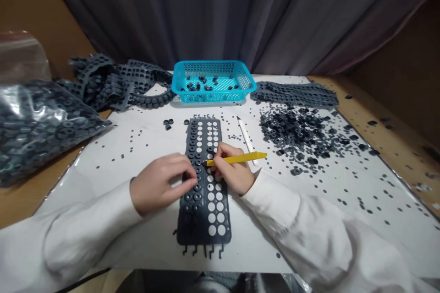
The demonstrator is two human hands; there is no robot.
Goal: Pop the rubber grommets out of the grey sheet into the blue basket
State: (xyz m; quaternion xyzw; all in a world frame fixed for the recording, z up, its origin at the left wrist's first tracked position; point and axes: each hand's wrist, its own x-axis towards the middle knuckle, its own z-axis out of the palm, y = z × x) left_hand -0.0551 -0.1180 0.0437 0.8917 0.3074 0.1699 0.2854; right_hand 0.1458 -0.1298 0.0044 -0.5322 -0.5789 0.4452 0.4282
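Observation:
A dark grey rubber sheet (pixel 203 231) lies lengthwise on the white work surface (pixel 103 183), punched with rows of round holes. Small black rubber rings sit in the holes near my hands, while many holes further up show white. My right hand (pixel 233 169) grips a yellow stick (pixel 239 159) with a dark pointed tip, which touches the sheet near mid-length. My left hand (pixel 161 184) rests on the sheet's left edge, its fingertips among the rings. Whether those fingers pinch a ring is hidden.
A turquoise plastic basket (pixel 213 81) holding some black rings stands at the back. A white blade-like tool (pixel 245 137) lies right of the sheet. A heap of loose rings (pixel 295 132) lies further right. Punched rubber sheets (pixel 117 82) and a bulging plastic bag (pixel 37 123) lie left.

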